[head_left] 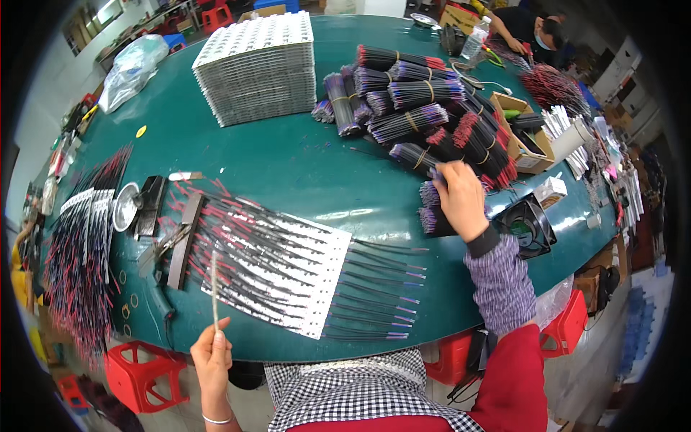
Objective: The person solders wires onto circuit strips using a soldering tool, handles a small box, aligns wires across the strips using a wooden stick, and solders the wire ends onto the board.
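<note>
My left hand [211, 354], at the table's front edge, pinches a thin pale stick [214, 291] pointing up over the panel's left part. A white circuit-board panel [327, 281] lies flat in front of me. Rows of black wires with red ends cover its left side, and loose purple-tipped wires [381, 295] stick out on its right. My right hand [461, 198] reaches over the near end of the wire pile, fingers bent onto a bundle of black wires [414, 156]. Purple-tipped bundles [430, 205] lie beside its thumb; its fingertips are partly hidden.
A tall stack of white panels [259, 79] stands at the back. A dark bar [186, 241] lies across the wires at left, near a metal dish [125, 207]. Wired panels [79, 252] hang over the left edge. A black fan [529, 225] and cardboard box [529, 160] sit right; a co-worker [529, 32] sits beyond.
</note>
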Tool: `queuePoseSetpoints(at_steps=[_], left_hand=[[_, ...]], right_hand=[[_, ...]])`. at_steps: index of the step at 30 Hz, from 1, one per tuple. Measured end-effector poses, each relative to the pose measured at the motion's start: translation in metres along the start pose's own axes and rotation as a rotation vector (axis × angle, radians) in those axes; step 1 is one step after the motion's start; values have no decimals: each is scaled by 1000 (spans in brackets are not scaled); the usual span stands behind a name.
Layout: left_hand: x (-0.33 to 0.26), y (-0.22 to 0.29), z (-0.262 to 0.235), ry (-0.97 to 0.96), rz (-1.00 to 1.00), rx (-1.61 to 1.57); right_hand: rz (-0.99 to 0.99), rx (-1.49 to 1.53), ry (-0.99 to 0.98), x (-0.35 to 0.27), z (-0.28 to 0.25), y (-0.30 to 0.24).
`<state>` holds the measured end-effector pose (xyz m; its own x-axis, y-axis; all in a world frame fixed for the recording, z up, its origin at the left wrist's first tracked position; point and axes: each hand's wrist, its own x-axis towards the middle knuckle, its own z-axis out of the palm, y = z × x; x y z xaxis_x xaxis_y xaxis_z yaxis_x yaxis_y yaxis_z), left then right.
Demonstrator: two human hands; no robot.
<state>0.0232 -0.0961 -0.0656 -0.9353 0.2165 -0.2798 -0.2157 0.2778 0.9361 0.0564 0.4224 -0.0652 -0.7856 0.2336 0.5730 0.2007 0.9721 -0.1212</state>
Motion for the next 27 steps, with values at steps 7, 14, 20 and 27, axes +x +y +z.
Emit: queuePoseSetpoints(at_steps=[7,14,20,27], left_hand=[[-81,-15,-6,-70,-236,16],[-110,-29,11,-91,-223,93],[-109,-27,7,-139,-211,135],[-102,-29,14,-235,-231,127]], right_hand=[[-10,-320,-134,41,44,5],[-25,-131,-161,40,37,-4],[-27,101,-32,44,16,-14],[711,1513,-152,51,8,-9]])
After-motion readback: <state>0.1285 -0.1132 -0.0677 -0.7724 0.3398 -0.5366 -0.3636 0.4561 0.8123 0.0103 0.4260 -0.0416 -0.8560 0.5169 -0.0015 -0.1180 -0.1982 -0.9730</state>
